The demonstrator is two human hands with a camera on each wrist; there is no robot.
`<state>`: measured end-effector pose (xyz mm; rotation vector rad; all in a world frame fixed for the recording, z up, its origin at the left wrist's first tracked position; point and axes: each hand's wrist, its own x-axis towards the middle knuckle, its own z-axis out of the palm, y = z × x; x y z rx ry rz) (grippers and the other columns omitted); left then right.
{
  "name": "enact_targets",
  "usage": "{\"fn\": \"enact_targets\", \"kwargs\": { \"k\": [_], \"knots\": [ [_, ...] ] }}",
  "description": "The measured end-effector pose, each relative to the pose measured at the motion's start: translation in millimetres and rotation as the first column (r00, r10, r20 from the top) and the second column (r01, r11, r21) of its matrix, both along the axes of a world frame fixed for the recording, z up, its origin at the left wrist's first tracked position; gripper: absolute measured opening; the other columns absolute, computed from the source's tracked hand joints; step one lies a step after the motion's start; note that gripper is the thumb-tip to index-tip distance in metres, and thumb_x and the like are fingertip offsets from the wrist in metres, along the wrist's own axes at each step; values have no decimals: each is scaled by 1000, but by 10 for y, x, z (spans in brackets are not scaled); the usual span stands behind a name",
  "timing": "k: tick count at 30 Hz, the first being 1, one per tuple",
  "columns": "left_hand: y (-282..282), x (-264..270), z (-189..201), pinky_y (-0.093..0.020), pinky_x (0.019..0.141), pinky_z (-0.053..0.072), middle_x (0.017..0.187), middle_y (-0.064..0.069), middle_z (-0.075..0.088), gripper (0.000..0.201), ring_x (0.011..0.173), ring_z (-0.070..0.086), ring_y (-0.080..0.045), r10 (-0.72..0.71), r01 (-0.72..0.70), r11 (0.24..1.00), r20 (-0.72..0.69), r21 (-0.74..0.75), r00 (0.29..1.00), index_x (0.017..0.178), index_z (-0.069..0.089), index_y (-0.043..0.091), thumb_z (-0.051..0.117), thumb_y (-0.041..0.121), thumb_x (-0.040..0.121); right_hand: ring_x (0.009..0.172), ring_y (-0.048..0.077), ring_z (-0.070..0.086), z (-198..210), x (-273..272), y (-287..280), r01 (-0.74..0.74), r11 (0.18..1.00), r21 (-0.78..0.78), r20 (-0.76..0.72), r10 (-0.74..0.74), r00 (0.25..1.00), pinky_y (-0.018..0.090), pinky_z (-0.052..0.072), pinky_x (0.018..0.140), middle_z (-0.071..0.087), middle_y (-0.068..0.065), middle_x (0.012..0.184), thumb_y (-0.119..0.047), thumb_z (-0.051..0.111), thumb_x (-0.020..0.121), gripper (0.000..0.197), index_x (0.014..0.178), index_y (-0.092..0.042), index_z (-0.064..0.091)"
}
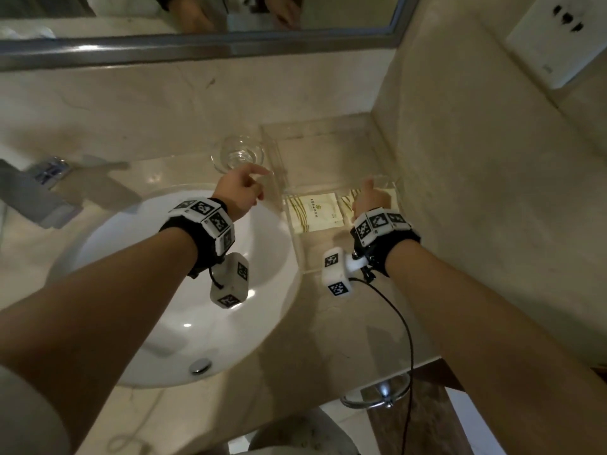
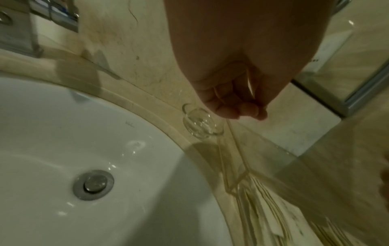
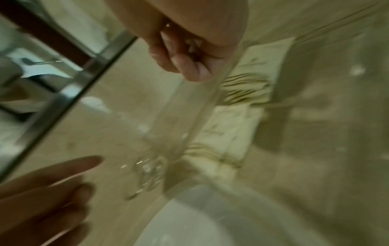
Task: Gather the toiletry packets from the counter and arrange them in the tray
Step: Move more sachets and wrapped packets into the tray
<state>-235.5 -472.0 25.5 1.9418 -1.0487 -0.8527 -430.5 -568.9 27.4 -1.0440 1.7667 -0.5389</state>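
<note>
Packets in tray, marble counter

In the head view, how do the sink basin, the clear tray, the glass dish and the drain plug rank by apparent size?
1. sink basin
2. clear tray
3. glass dish
4. drain plug

arms bare | black wrist straps | white marker cubes (black-and-white codes) | black cable from right wrist

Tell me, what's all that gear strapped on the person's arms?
Both arms are bare, no sleeves. Each wrist wears a black strap ringed with white blocks printed with black square codes. A white coded box hangs under each: left hand, right hand. A black cable trails from the right one.
</note>
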Motion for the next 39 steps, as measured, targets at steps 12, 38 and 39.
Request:
{"fn": "enact_targets", "kwargs": {
  "k": [12, 38, 39],
  "knots": [
    [1046, 1196, 549, -12, 50, 39, 58, 5, 55, 20, 50, 49, -2, 241, -239, 970, 34, -51, 970, 90, 65, 17, 49, 5, 87, 24, 1, 33, 1016, 2273, 1175, -450, 782, -431, 275, 588, 760, 17, 29, 36, 42, 1, 49, -34, 30, 100, 50, 56, -16, 42],
    [4357, 3039, -363, -37, 96, 46, 121, -16, 61, 40, 113, 57, -33, 700, -688, 640, 108, 342, 706, 119, 55, 4, 63, 20, 84, 96, 31, 61, -413, 4438, 3459, -897, 441, -14, -173, 883, 436, 36, 48, 85, 65, 19, 105, -27, 46, 94, 29, 98, -1, 59],
    [4385, 3058, -405, -37, 96, 46, 122, -16, 60, 45, 113, 57, -32, 692, -673, 652, 88, 350, 717, 121, 53, 4, 66, 22, 82, 95, 30, 61, -460, 4458, 3463, -890, 455, -14, -203, 871, 448, 33, 47, 80, 64, 18, 106, -25, 49, 93, 28, 102, 0, 58]
  ]
}}
